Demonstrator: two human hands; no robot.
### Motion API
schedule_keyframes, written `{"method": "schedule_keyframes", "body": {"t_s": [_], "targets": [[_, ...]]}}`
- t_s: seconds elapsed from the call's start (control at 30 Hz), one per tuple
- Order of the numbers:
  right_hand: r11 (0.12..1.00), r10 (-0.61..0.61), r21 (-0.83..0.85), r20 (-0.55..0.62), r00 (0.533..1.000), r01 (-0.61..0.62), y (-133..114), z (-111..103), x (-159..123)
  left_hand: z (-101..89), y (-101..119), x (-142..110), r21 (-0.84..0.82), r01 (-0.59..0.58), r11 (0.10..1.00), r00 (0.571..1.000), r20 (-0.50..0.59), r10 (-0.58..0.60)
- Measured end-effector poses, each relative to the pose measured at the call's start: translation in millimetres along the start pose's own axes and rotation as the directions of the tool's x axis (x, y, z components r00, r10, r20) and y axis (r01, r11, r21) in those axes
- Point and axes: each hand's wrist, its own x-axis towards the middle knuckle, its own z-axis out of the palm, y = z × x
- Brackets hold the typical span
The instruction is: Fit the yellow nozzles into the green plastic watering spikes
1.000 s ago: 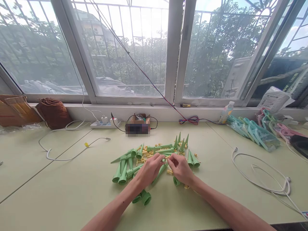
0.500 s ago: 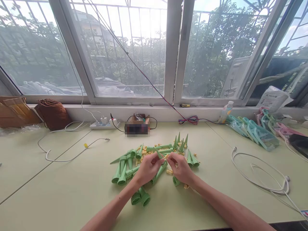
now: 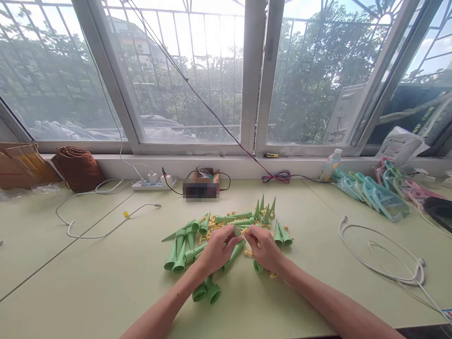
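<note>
My left hand point(image 3: 219, 247) is pinched round a green plastic cone spike point(image 3: 237, 230), its tip showing above the fingers. Close against it, my right hand point(image 3: 265, 248) grips a small yellow plastic fitting point(image 3: 244, 231) between thumb and fingertips. Whether the two parts touch is hidden by my fingers. Below my hands lies another green spike point(image 3: 233, 258), with a loose yellow fitting point(image 3: 248, 253) beside my right hand. Several green spikes point(image 3: 180, 256) lie to the left, and several stand upright point(image 3: 266, 215) behind my right hand.
Loose yellow fittings point(image 3: 212, 225) are scattered behind my hands. A power strip point(image 3: 153, 183), a box with a blurred front point(image 3: 201, 189) and a cable bundle point(image 3: 277, 176) line the window side. Teal plastic hangers point(image 3: 377, 195) and a coiled white cable point(image 3: 383, 278) are at right.
My left hand has shifted slightly to the right, and the green spike in it has turned a little. My right hand is nearly still.
</note>
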Motion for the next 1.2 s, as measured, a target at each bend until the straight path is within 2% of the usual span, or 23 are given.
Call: {"method": "schedule_keyframes", "body": {"t_s": [0.17,0.3,0.4,0.5,0.6,0.7,0.9,1.03,1.2], "targets": [[0.999,0.025,-0.027,0.021,0.999,-0.024,1,2,-2,-3.3,-2,-4,0.173,-0.181,0.968,0.981,0.100,0.166],[0.998,0.053,-0.027,-0.002,0.999,-0.053,-2,3,-2,-2.8,-4,-6,0.217,-0.184,0.959,0.982,0.081,0.171],[0.997,0.078,-0.002,-0.055,0.995,-0.078,-5,1,0,-0.6,-1,-4,0.113,-0.110,0.988,0.994,-0.003,0.111],[0.995,0.100,0.022,-0.130,0.987,-0.098,-6,-1,3,1.3,6,-1,-0.163,0.043,0.986,0.997,-0.061,-0.054],[0.994,0.112,0.030,-0.186,0.976,-0.108,-6,-2,4,1.4,12,3,-0.483,0.136,0.865,0.986,-0.017,-0.165],[0.996,0.092,0.023,-0.229,0.969,-0.089,-8,-2,4,0.5,12,6,-0.641,0.224,0.734,0.970,0.076,-0.229],[0.999,0.026,-0.012,-0.233,0.972,-0.030,-12,-1,3,1.6,9,7,-0.771,0.378,0.513,0.924,0.276,-0.267],[1.000,0.015,-0.011,-0.212,0.977,-0.017,-11,1,2,1.6,10,6,-0.824,0.418,0.382,0.895,0.302,-0.328],[1.000,0.029,0.015,-0.195,0.980,-0.027,-9,3,1,-2.2,11,4,-0.847,0.437,0.302,0.875,0.323,-0.362]]}}
